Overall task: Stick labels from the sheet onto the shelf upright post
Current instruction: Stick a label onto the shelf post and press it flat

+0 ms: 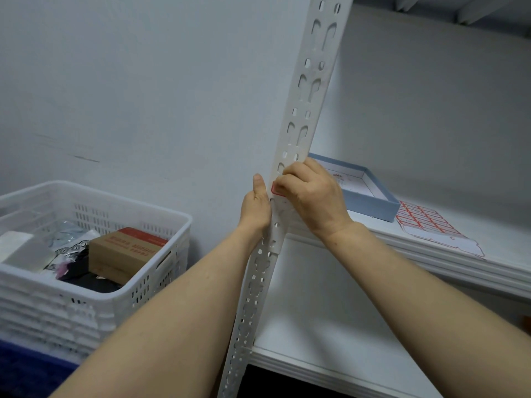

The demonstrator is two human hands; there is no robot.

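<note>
white plastic crate (94,254) stands far left. the left hand (256,208) grips the upright post (304,110) by its left edge, thumb straight along it. 1 red-edged label (276,191) sits on the post's face, pinched there by the right hand (311,196) with curled fingertips. sticking is under way; next, probably smoothing it flat, then reaching for the label sheet (431,228) near the shelf (459,262) front edge.

1. White shelf (505,234) runs along the wall.
2. At its left end sits an open pale-blue box (373,205) (shallow, white inside).
3. Just beside the box, toward the front edge, the red-printed label sheet (431,225) lies flat.
</note>
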